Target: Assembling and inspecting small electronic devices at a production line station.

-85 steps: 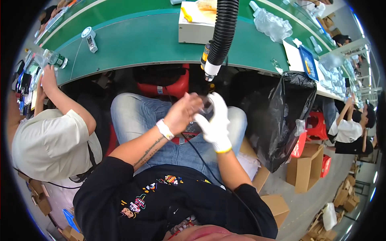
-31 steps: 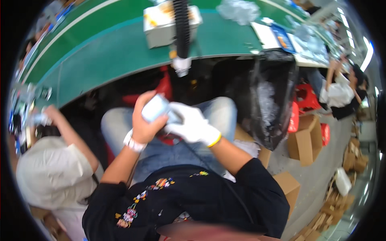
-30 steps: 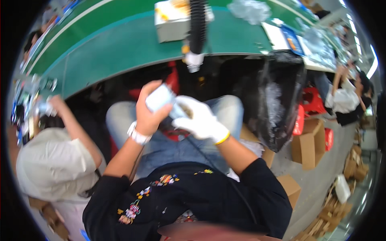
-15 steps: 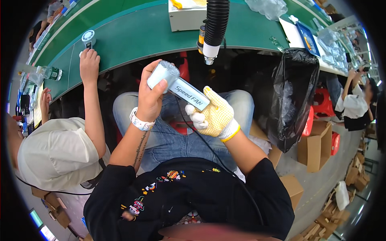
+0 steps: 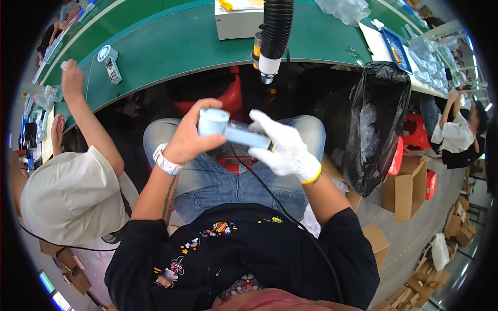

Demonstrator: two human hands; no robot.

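A light-blue handheld fan (image 5: pixel 245 137) is held level above my lap, its round head on the left and its straight handle pointing right. My left hand (image 5: pixel 191 132) is closed around the head, thumb on the near side. My right hand (image 5: pixel 288 150), in a white knit glove with a yellow cuff edge, is at the handle's free end. Its back faces up, and its fingers are spread apart on either side of the handle. Motion blurs fan and glove, so contact between them is unclear.
Ahead stands a green workbench (image 5: pixel 171 54); over its edge hangs a black corrugated hose with a metal-tipped tool (image 5: pixel 270 65). A black bin bag (image 5: pixel 376 129) is on the right near cardboard boxes (image 5: pixel 404 189). At left a co-worker's arm (image 5: pixel 91 116) reaches past another fan (image 5: pixel 110 65).
The fan has turned over, so its lettered side no longer shows. My right hand has rolled from palm up to back up, its fingers spreading. The co-worker's hand has moved left, off the other fan.
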